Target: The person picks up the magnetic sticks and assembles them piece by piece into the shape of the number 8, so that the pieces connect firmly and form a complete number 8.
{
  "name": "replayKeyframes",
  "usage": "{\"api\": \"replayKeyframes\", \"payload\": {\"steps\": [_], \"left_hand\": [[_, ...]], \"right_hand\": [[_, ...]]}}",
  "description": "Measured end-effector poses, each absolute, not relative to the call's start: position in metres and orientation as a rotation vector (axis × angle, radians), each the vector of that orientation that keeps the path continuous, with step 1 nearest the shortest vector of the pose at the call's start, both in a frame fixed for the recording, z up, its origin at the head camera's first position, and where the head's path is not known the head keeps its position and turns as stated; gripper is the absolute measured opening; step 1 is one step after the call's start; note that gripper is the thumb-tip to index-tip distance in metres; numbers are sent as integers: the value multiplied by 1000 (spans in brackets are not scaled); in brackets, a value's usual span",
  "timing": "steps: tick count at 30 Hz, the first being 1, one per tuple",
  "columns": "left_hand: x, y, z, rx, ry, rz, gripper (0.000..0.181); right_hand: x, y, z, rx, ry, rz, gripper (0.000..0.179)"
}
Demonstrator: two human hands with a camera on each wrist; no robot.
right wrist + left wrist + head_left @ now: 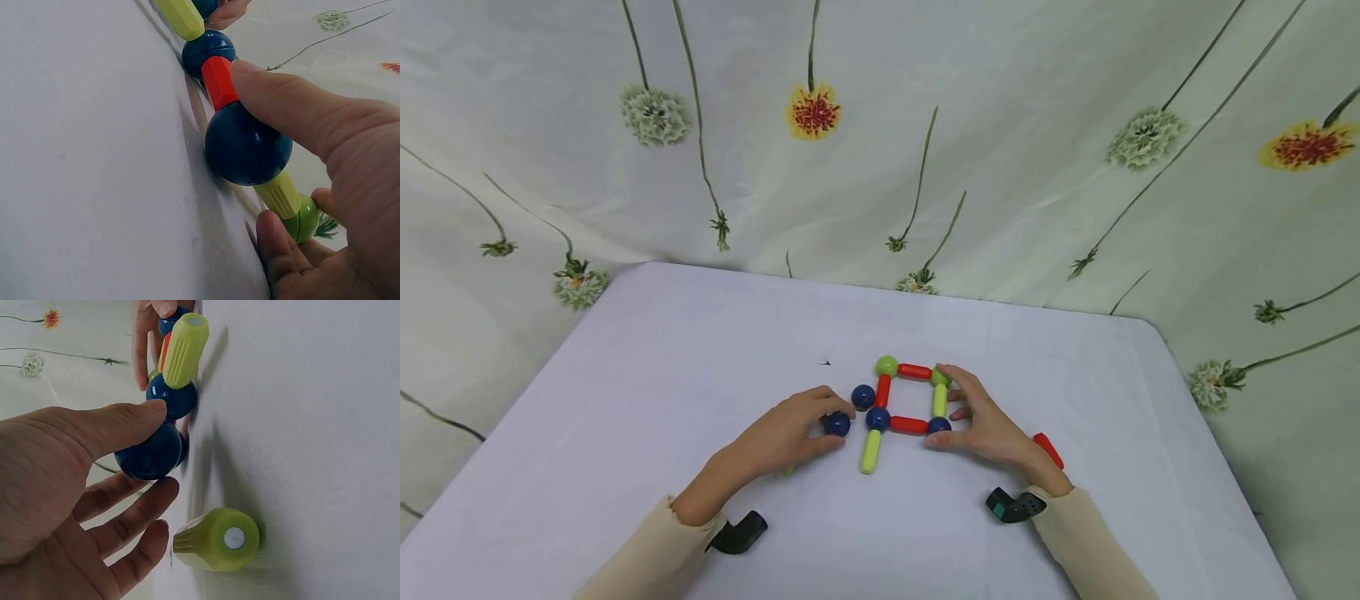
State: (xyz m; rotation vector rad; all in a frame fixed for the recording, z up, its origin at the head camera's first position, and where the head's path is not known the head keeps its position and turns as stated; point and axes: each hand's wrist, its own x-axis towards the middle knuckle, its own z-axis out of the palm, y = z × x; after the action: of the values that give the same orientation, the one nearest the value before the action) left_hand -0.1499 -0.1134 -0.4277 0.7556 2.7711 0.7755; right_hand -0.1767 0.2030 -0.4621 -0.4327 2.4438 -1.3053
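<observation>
My left hand [790, 429] pinches a blue ball [837, 423] between thumb and fingers, just left of a square of toy sticks and balls. The square has red sticks [908, 425], one yellow-green stick [940, 400], green balls at the far corners and blue balls at the near ones. From its near-left blue ball [877, 418] another yellow-green stick [870, 452] points towards me. My right hand [988, 429] grips the square's right side, thumb by the near blue ball [249, 144] and fingers about the far green ball [303, 219].
Another blue ball [862, 397] sits by the square's left side. A yellow-green stick [219, 540] lies beneath the left hand, mostly hidden in the head view. Near the right wrist is a red stick [1048, 450]. A white cloth covers the table [760, 325]; a flowered curtain hangs behind.
</observation>
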Motion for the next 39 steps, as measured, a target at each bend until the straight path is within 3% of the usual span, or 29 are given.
{"api": "replayKeyframes", "payload": {"steps": [22,39], "left_hand": [[-134,-119,-433,748,2772,840,31],[-98,-110,-435,707,2686,985,38]], "right_hand": [[-178,202,-462,-452,2451,-1297,103],[-178,204,-462,-496,2442,-1339,101]]}}
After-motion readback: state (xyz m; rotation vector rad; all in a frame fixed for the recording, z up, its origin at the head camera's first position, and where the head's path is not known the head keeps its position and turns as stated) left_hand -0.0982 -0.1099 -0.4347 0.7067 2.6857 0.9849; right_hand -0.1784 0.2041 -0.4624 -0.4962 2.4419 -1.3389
